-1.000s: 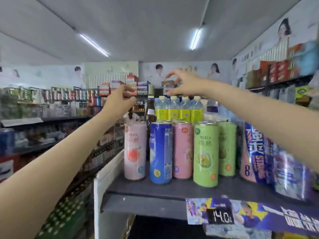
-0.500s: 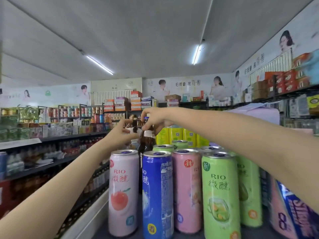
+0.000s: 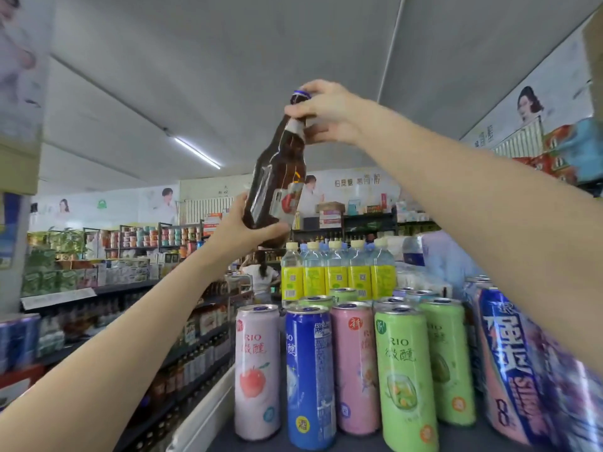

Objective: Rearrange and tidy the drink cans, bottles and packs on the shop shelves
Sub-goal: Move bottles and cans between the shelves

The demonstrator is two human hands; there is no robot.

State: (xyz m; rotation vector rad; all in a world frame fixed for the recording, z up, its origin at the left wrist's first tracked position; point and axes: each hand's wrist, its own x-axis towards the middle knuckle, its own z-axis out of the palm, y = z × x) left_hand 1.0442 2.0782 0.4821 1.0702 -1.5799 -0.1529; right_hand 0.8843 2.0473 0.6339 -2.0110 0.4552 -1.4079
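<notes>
We have the brown glass bottle with a blue cap and a pale neck label (image 3: 277, 177) up in the air, tilted with its cap leaning right, well above the tall drink cans on the shelf (image 3: 228, 419). Our right hand (image 3: 323, 114) has its grip closed round the neck just under the cap, and our left hand (image 3: 243, 228) cups the base, fingers curled round the lower body. So the bottle is off the shelf but has no new place yet; we judge that to be the step in hand. Below, the near row already stands upright and close together: a pale pink can with a peach picture (image 3: 257, 373) at the left, then a blue can (image 3: 310, 376), a pink can (image 3: 355, 367) and a light green can (image 3: 404, 380). Farther back stand clear bottles with yellow-green labels (image 3: 336, 275). At the right lean shiny purple wrapped packs (image 3: 522, 370), which look like work still left.
</notes>
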